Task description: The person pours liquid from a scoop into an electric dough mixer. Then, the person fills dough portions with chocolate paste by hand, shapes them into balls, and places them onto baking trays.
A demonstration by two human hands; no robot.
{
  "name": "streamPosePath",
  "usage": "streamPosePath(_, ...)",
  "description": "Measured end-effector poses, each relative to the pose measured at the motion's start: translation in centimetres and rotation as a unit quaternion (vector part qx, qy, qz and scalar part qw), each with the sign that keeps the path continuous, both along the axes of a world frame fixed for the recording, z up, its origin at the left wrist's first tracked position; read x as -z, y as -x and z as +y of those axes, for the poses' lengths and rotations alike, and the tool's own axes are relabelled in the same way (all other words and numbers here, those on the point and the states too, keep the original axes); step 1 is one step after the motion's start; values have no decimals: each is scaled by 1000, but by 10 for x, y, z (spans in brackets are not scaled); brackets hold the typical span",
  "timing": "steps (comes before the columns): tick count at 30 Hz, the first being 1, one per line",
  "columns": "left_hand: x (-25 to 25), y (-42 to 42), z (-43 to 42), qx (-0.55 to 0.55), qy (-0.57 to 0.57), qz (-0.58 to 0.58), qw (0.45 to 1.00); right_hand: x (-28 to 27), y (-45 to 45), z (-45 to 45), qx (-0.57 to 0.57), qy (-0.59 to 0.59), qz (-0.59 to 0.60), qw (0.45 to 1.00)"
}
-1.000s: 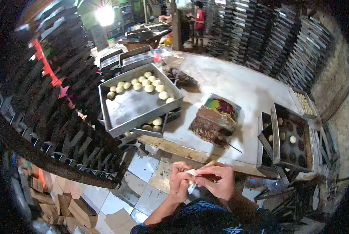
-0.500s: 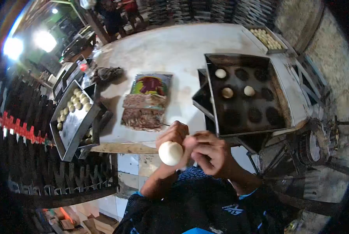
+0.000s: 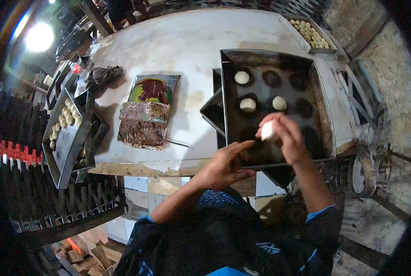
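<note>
A pale dough ball [image 3: 267, 130] is held in the fingers of my right hand [image 3: 289, 138], over the near part of a dark metal tray [image 3: 325, 119]. My left hand [image 3: 221, 168] is at the tray's near left corner, fingers stretched and apart, with nothing in it. Three dough balls lie in the tray: one at the back left [image 3: 241, 77], one below it [image 3: 248, 105] and one to its right [image 3: 279, 103]. Dark round marks show on the rest of its floor. Left of the tray, an open plastic bag [image 3: 150, 89] of brown filling lies on the table.
A tray of small dough balls [image 3: 67, 152] rests tilted on other trays at the left. Another filled tray [image 3: 331, 49] stands at the far right. A dark cloth [image 3: 105, 76] and a thin stick [image 3: 178, 143] lie on the white table [image 3: 191, 41].
My hands have parted and moved right to the tray. My right hand now carries the dough ball over it, while my left hand has opened. The camera view has shifted.
</note>
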State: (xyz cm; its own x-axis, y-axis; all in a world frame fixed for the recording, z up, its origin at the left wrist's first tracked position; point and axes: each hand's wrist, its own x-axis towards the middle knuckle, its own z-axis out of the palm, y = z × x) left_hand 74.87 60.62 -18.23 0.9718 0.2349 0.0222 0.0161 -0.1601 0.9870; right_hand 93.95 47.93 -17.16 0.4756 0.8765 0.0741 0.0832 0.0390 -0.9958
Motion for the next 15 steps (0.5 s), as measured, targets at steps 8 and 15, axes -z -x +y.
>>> streamPosePath(8, 4, 97, 67, -254, 117, 5, 960, 87, -208, 106, 110, 179, -578, 788)
streamPosePath(15, 58, 219, 141, -409, 87, 11, 908, 101, -238, 102, -1, 188, -581, 792)
